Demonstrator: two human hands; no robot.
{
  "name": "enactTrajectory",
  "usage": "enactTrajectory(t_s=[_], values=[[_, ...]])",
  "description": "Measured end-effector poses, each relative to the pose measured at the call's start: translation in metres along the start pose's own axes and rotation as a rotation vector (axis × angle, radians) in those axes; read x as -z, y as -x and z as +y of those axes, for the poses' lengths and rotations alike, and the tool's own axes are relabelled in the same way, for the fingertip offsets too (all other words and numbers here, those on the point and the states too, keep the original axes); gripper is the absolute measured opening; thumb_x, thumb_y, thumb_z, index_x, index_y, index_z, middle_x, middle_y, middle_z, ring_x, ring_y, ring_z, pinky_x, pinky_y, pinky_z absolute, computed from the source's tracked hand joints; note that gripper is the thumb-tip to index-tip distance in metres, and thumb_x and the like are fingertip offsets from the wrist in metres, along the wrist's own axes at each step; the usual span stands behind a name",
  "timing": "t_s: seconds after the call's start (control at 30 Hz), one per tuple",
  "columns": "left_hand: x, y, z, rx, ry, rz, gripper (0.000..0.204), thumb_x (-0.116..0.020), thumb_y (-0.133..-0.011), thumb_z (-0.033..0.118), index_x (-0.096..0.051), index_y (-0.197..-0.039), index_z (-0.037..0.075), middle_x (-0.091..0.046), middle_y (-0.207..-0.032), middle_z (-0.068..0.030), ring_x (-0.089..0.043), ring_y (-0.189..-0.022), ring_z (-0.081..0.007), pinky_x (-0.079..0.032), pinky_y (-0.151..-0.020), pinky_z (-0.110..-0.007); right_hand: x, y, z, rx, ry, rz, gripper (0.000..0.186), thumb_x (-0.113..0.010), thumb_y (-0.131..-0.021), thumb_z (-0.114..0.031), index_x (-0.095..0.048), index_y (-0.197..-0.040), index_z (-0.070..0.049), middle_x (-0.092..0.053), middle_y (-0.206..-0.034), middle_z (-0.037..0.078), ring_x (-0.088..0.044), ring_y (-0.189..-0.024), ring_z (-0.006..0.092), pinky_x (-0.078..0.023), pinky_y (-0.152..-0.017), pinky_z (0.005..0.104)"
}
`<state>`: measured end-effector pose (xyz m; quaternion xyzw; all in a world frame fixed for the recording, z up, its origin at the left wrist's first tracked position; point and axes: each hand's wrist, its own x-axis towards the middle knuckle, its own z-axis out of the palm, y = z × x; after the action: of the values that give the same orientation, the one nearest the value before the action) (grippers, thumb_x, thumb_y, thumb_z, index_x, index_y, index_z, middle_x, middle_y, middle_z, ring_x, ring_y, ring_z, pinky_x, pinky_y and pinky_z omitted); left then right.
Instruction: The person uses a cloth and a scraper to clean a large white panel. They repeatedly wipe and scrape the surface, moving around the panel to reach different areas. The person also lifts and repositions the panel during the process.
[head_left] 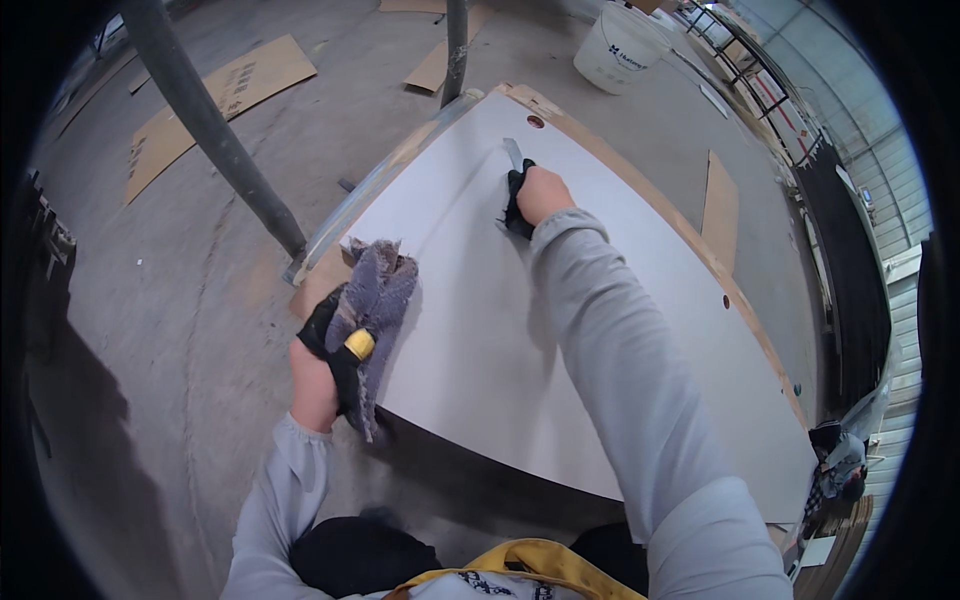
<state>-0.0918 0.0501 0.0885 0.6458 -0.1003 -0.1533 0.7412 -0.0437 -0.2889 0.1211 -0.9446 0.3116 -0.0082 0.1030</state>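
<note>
A large white panel (pixel 470 330) with a wooden edge lies in front of me. My right hand (pixel 537 197), in a black fingerless glove, is closed around a scraper (pixel 513 152). Its flat metal blade points away from me, at the panel's far part; whether it touches the surface I cannot tell. At the panel's left edge, my left hand (pixel 335 355), also in a black glove, grips a shaggy grey-purple rag (pixel 378 295). A small yellow piece (pixel 360 344) shows at its thumb; what it is, I cannot make out.
Grey metal posts (pixel 215 130) stand beyond the panel's left side. Flat cardboard (pixel 225 90) lies on the concrete floor, and a white bucket (pixel 622 48) stands at the far right. Another person (pixel 845 465) is at the right rim, near stacked sheets.
</note>
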Motion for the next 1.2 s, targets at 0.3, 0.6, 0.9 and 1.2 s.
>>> enactTrajectory(t_s=[0.3,0.6,0.9,1.2], values=[[0.051,-0.029,0.007,-0.148,0.107,0.15,0.042,-0.057,-0.083,-0.001,-0.051,-0.124,0.0,-0.059,-0.115,-0.0062,-0.056,-0.1,-0.0143,-0.044,-0.087,-0.027,0.009,-0.004,0.014,0.13,0.089,-0.013,0.023,-0.044,-0.084,-0.009,-0.062,-0.096,0.0,-0.063,-0.097,0.023,-0.06,-0.094,0.0376,-0.048,-0.083,0.0442],[0.061,-0.032,0.003,-0.208,0.097,0.03,0.041,-0.052,-0.09,0.006,-0.046,-0.129,-0.001,-0.055,-0.121,-0.0075,-0.055,-0.106,-0.0158,-0.044,-0.092,-0.029,0.02,0.076,0.012,0.43,0.031,-0.161,0.017,-0.046,-0.076,-0.002,-0.059,-0.085,0.006,-0.061,-0.086,0.027,-0.059,-0.083,0.0423,-0.047,-0.077,0.0451],[0.061,-0.034,-0.004,-0.173,0.095,0.046,0.046,-0.06,-0.086,0.007,-0.047,-0.13,0.002,-0.057,-0.119,-0.007,-0.057,-0.103,-0.0158,-0.047,-0.089,-0.029,0.02,0.142,-0.015,0.409,0.082,-0.17,0.012,-0.049,-0.078,-0.005,-0.059,-0.078,0.0,-0.061,-0.076,0.022,-0.06,-0.073,0.0392,-0.049,-0.066,0.0471],[0.069,-0.034,-0.007,-0.201,0.089,0.023,0.043,-0.06,-0.083,0.005,-0.051,-0.125,0.0,-0.06,-0.114,-0.0055,-0.056,-0.101,-0.0138,-0.044,-0.089,-0.028,0.008,0.193,-0.033,0.572,0.065,-0.187,0.01,-0.049,-0.078,-0.005,-0.058,-0.075,0.0,-0.061,-0.073,0.02,-0.06,-0.068,0.0392,-0.049,-0.063,0.0465]])
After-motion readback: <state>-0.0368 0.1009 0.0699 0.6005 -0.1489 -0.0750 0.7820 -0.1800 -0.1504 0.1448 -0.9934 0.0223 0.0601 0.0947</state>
